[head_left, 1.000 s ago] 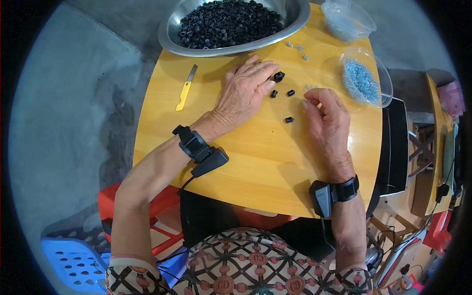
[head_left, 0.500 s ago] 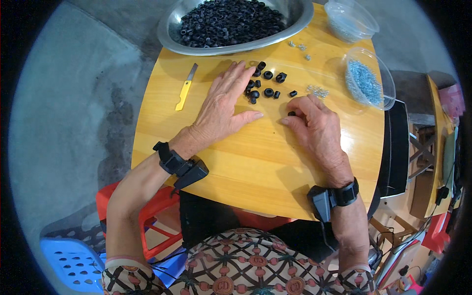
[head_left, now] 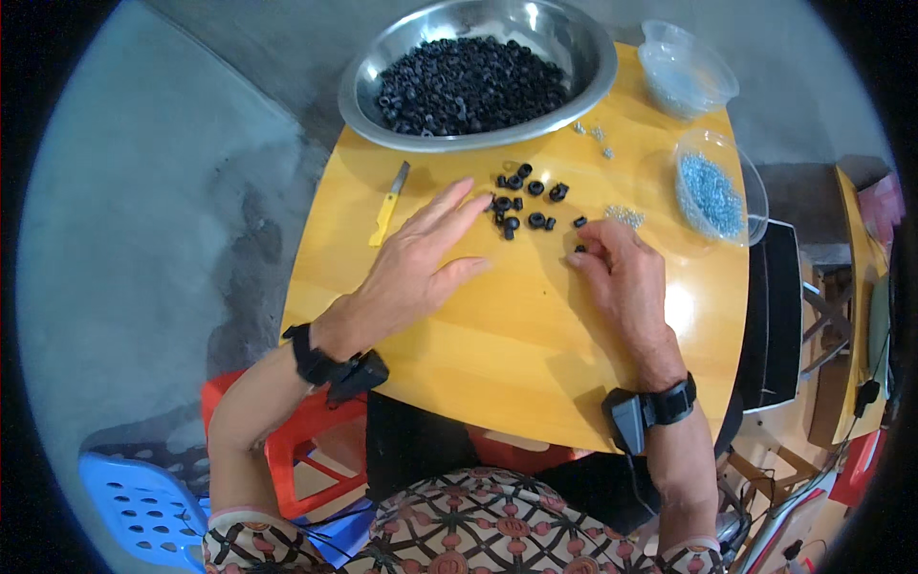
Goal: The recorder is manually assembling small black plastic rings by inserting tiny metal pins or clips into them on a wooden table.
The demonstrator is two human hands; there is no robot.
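Observation:
Several small black rubber parts [head_left: 535, 188], some ring-shaped, lie scattered over the middle of the wooden table [head_left: 459, 354]. My left hand [head_left: 416, 258] is open, fingers stretched out, its fingertips just left of these parts. At their right, my right hand [head_left: 622, 268] pinches a small black rubber part [head_left: 579, 250] between thumb and index finger; most of it is hidden. Left of my left hand rests a cutter knife [head_left: 387, 210] with a yellow handle and bared blade. Beyond my right hand is a little pile of small clear-silvery pieces [head_left: 624, 216].
A big steel bowl [head_left: 359, 115] of black parts stands at the far edge. To the right are a clear tub [head_left: 755, 206] of bluish-silver pieces and another clear tub [head_left: 693, 72]. A red stool [head_left: 287, 450] and a blue perforated seat [head_left: 134, 497] are at lower left.
My left hand has drawn back from the black parts toward the lower left. My right hand keeps its pinch. The whole view has shifted, so the table and bowl appear lower.

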